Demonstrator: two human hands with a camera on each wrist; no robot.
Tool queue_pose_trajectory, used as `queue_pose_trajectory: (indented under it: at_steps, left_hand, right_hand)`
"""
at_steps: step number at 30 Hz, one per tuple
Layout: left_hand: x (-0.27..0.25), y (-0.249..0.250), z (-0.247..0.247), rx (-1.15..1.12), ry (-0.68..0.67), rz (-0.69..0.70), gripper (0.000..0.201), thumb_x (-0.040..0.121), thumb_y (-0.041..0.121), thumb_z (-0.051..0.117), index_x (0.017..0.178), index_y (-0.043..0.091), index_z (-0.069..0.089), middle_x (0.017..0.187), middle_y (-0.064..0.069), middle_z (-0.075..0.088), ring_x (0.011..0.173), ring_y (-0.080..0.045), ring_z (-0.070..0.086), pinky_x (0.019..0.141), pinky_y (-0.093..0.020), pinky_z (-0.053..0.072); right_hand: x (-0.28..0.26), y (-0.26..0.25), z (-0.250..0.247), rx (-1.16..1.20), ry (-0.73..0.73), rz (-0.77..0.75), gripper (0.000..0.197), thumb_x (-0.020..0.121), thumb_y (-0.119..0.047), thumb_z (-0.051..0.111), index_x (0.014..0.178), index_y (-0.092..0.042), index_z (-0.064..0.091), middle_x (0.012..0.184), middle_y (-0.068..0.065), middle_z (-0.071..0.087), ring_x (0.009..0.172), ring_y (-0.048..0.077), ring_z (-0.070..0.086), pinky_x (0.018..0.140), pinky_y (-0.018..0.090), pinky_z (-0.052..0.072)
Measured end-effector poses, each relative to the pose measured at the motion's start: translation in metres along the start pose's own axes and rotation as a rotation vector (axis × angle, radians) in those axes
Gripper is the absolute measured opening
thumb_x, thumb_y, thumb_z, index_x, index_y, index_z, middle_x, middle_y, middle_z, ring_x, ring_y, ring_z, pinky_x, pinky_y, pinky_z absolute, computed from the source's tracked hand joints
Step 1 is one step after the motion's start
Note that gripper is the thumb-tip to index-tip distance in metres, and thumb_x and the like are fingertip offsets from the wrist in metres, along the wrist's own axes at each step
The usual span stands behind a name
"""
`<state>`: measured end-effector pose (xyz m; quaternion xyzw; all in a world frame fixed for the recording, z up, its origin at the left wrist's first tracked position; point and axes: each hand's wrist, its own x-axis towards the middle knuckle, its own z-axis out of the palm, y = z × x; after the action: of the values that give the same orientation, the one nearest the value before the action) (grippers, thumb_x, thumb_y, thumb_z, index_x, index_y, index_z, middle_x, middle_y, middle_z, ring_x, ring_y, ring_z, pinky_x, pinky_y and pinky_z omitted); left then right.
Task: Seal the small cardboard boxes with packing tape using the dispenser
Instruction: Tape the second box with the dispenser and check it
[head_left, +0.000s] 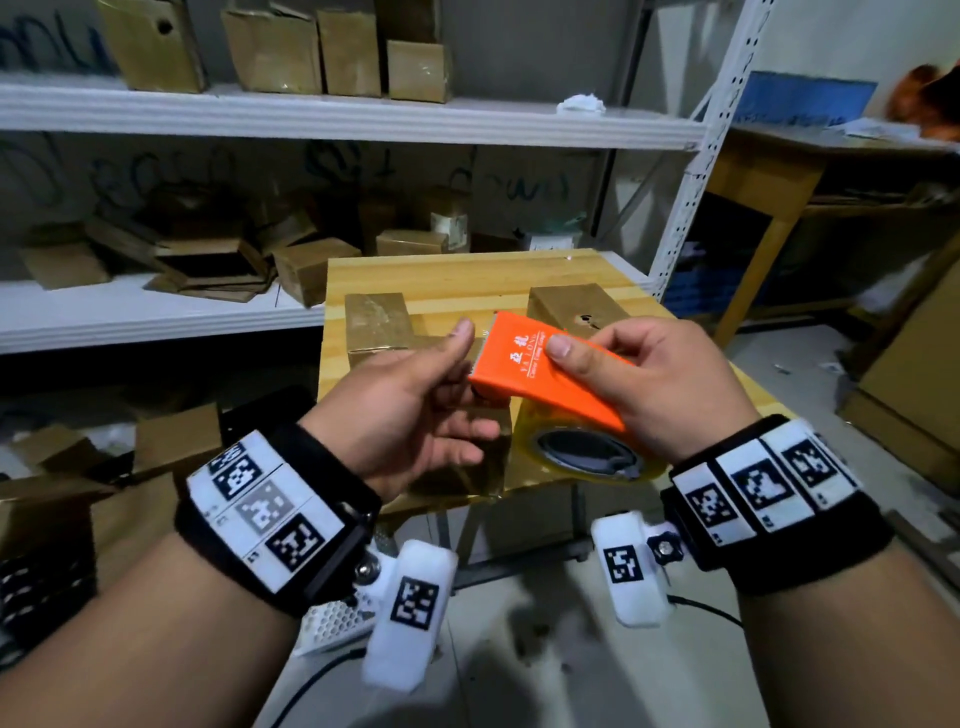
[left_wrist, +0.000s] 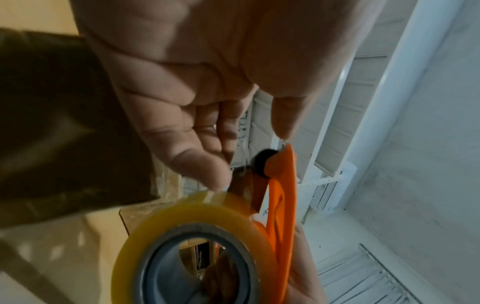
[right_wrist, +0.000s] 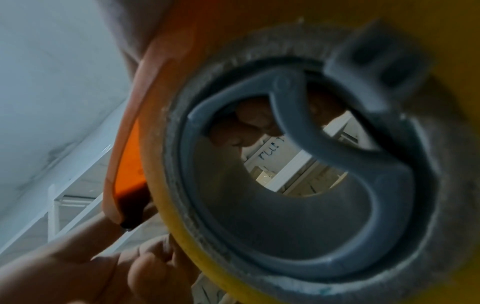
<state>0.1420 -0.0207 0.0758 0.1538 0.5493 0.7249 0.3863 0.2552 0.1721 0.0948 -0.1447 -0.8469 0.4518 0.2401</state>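
**Freeing the tape end**

Grips the dispenser (head_left: 540, 371) and its tape roll (head_left: 525, 436) in the right hand (head_left: 660, 384), thumb on top, above the surface (head_left: 457, 275). Sets the left hand (head_left: 415, 410) at the blade end, fingers loose, pinching nothing clearly. Next, likely: draw tape out onto a box (head_left: 376, 322) below.

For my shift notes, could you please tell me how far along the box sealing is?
Done: nothing certain; the three cardboard boxes on the table look glossy, but whether they are sealed is unclear. In hand: right hand grips the orange dispenser, left hand touches its front edge. Left: taping the boxes.
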Motion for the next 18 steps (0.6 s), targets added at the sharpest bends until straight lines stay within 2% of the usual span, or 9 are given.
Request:
queue_pose_trajectory:
  at_steps: [4, 7, 9, 13, 16, 18]
  left_hand:
    - [0.009, -0.006, -0.004, -0.039, 0.052, 0.065, 0.029, 0.083, 0.034, 0.074, 0.094, 0.008, 0.074, 0.075, -0.009, 0.069, 0.063, -0.018, 0.062, 0.047, -0.023, 0.053]
    - [0.013, -0.008, -0.007, 0.006, 0.068, 0.085, 0.014, 0.080, 0.027, 0.075, 0.074, 0.015, 0.079, 0.071, -0.008, 0.069, 0.061, -0.014, 0.061, 0.046, -0.021, 0.051]
    - [0.015, -0.009, -0.008, 0.041, 0.093, 0.100, 0.013, 0.081, 0.026, 0.075, 0.075, 0.014, 0.077, 0.067, -0.007, 0.066, 0.058, -0.015, 0.058, 0.046, -0.022, 0.049]
    - [0.017, -0.010, -0.012, 0.317, 0.202, 0.216, 0.017, 0.100, 0.019, 0.068, 0.086, 0.010, 0.073, 0.063, -0.006, 0.065, 0.054, -0.020, 0.053, 0.053, -0.030, 0.045]
    - [0.016, -0.009, -0.013, 0.422, 0.235, 0.304, 0.021, 0.102, 0.020, 0.066, 0.084, 0.014, 0.073, 0.066, -0.006, 0.069, 0.053, -0.021, 0.054, 0.058, -0.035, 0.045]
    - [0.014, -0.005, -0.016, 0.419, 0.251, 0.326, 0.020, 0.101, 0.022, 0.067, 0.085, 0.012, 0.072, 0.071, -0.008, 0.072, 0.054, -0.022, 0.055, 0.057, -0.035, 0.045]
  right_hand:
    - [0.000, 0.000, 0.000, -0.014, -0.019, -0.014, 0.060, 0.062, -0.075, 0.072, 0.077, -0.017, 0.077, 0.073, -0.009, 0.077, 0.062, 0.004, 0.071, 0.053, 0.016, 0.050]
    - [0.000, 0.000, 0.000, -0.003, -0.029, -0.009, 0.056, 0.063, -0.071, 0.074, 0.078, -0.018, 0.078, 0.074, -0.009, 0.078, 0.065, 0.004, 0.073, 0.052, 0.014, 0.051]
    - [0.001, -0.001, 0.000, -0.003, -0.029, -0.007, 0.057, 0.062, -0.072, 0.073, 0.078, -0.018, 0.077, 0.076, -0.010, 0.078, 0.066, 0.004, 0.073, 0.053, 0.013, 0.051]
    - [0.002, -0.002, 0.000, -0.043, -0.030, -0.005, 0.060, 0.060, -0.076, 0.071, 0.080, -0.021, 0.077, 0.079, -0.008, 0.078, 0.070, 0.004, 0.074, 0.057, 0.017, 0.053]
    - [0.004, -0.005, -0.001, -0.078, -0.042, -0.003, 0.058, 0.059, -0.078, 0.071, 0.078, -0.023, 0.078, 0.079, -0.012, 0.078, 0.070, 0.004, 0.074, 0.058, 0.019, 0.054]
    - [0.004, -0.009, -0.001, -0.101, -0.059, -0.006, 0.057, 0.060, -0.077, 0.071, 0.078, -0.023, 0.078, 0.076, -0.017, 0.077, 0.069, 0.001, 0.073, 0.055, 0.014, 0.051]
